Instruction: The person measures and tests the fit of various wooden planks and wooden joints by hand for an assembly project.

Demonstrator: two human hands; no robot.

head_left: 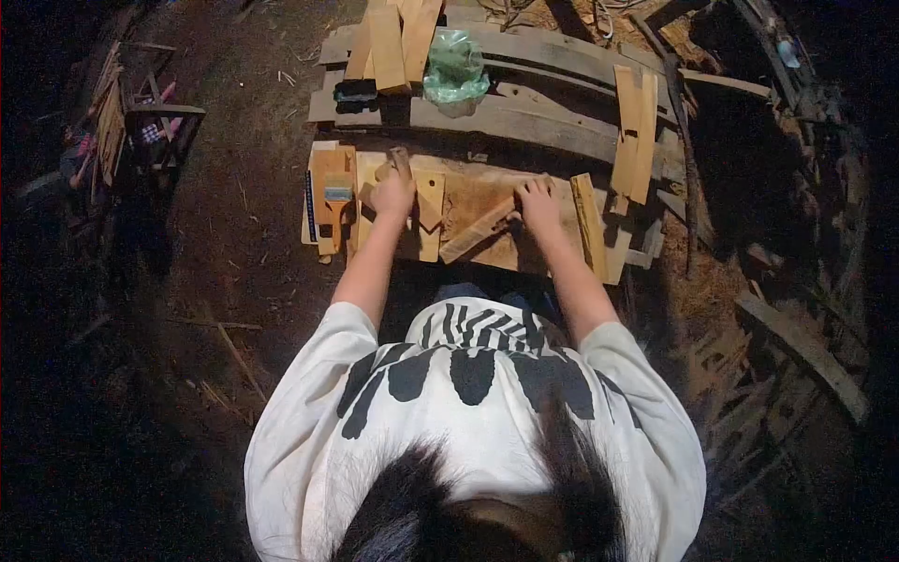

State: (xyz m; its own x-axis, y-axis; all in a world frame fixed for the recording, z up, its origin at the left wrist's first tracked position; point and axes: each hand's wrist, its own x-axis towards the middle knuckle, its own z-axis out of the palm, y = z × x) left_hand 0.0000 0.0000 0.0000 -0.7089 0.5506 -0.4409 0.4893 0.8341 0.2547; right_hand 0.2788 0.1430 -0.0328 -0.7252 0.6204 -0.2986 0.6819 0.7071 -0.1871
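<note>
My right hand is closed on the upper end of a short wooden strip, which lies slantwise on a brown board. Further left, my left hand is closed, with a small dark end sticking out beyond the fingers; what it belongs to is hidden. Beside that hand, on its right, lies a light wooden piece with a dark hole. To its left a flat paintbrush with an orange handle rests on a wooden block.
A slatted wooden bench carries the work. Planks, a green plastic bag and a dark object are at its back. Wooden strips lie at the right. Dark ground surrounds it, with a chair-like frame at left.
</note>
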